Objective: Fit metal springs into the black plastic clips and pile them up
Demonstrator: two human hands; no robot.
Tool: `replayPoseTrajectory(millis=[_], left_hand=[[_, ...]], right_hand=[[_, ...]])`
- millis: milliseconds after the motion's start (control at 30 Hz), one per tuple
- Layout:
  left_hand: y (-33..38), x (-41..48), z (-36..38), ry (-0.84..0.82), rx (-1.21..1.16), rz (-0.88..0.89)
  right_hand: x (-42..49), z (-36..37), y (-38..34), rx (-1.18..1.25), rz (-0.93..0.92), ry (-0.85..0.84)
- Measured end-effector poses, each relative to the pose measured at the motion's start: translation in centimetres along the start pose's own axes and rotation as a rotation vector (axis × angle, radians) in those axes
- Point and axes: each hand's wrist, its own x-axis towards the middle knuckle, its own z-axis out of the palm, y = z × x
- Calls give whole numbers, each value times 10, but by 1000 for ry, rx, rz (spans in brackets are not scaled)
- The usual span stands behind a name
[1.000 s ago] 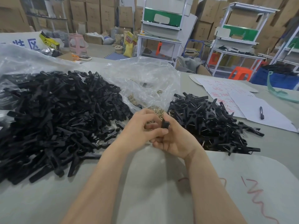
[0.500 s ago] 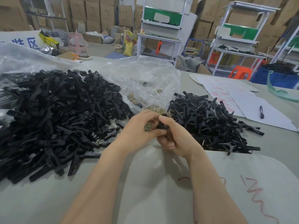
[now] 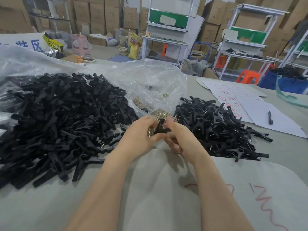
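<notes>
My left hand (image 3: pixel 141 135) and my right hand (image 3: pixel 179 135) meet at the table's middle, both pinching one black plastic clip (image 3: pixel 160 126) whose arms spread apart between my fingertips. Small brass-coloured metal springs (image 3: pixel 160 114) lie loose just behind my hands, at the mouth of a clear plastic bag (image 3: pixel 150 84). A large heap of black clip parts (image 3: pixel 58 122) fills the left side. A smaller pile of clips with springs showing (image 3: pixel 215 127) sits to the right of my hands.
White papers with red writing (image 3: pixel 233 99) and a black pen (image 3: pixel 270 117) lie at the right. A green plastic strip (image 3: pixel 283 95) lies beyond them. The grey table cover (image 3: pixel 150 189) has red scribbles near the front right. Shelves and cardboard boxes stand behind.
The clip has come up between my fingertips and now shows spread open. My hands shifted slightly up and forward toward the springs; the piles have not moved.
</notes>
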Motion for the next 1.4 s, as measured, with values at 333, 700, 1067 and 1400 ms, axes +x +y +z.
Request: replayPoseTrajectory(millis=[333,700,1067,1400], left_hand=[[-19,-2,-10,285,448,-396],[-23,-5,-10,-90,625,-479],[-19,1,-14,199,104,-367],[2,3,4,153,-130,-18]], right_hand=[[2,-21,-3,721,-393,711],[8,19,10,-333,-272,447],[10,20,15,-328,-249,398],[4,26,2,24,-255,288]])
